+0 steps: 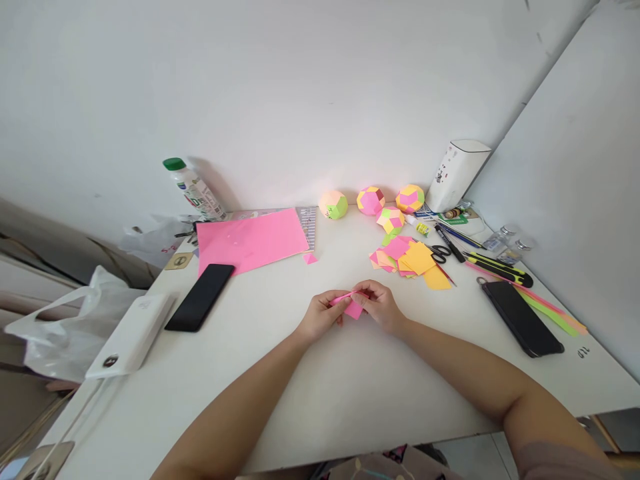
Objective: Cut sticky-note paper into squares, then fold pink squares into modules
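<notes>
A small piece of pink paper is pinched between both my hands over the middle of the white table. My left hand grips its left side, with the thumb on top. On the right side, my right hand holds it with thumb and fingers closed; a fold seems to run along the upper edge. Beyond my hands lies a small pink folded piece. To the right of that is a loose pile of pink, orange and green paper pieces.
Several coloured paper balls stand by the wall. Scissors, a cutter and a phone lie at right. At left are a pink sheet, a dark phone, a white power bank and a bottle.
</notes>
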`<state>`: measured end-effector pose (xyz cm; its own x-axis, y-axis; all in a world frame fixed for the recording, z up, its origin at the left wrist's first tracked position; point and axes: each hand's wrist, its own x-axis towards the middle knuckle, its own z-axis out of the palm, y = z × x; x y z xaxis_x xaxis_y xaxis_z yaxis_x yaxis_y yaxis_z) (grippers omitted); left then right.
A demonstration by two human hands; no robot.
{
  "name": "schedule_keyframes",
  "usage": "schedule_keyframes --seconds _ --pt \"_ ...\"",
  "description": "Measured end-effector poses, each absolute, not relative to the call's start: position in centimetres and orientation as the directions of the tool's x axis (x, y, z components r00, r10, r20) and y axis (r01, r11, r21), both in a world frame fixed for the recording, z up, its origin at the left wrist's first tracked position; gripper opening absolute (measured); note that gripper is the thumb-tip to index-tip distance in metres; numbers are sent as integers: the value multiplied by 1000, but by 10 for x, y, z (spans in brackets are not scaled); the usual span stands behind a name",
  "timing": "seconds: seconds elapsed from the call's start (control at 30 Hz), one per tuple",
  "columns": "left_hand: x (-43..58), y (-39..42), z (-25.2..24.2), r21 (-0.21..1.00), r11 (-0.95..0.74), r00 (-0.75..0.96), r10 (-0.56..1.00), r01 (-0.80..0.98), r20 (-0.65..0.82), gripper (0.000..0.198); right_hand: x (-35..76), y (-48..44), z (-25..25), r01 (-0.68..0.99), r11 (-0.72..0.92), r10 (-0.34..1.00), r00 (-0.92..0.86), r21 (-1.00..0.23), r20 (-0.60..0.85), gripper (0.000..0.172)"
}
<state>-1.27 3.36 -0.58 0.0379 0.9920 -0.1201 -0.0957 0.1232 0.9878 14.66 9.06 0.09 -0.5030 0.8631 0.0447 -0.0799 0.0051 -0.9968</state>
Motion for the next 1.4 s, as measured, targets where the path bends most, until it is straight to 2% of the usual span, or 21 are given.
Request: schedule_keyframes --seconds 0.37,1.4 --pt "-14 34 -7 987 130 33 991 -94 -128 41 148 93 0 -69 -14 827 -562 -998 27 21" --pt "-14 33 -3 986 156 39 987 -65 -154 39 148 92 2 -72 -1 839 -542 -997 38 21"
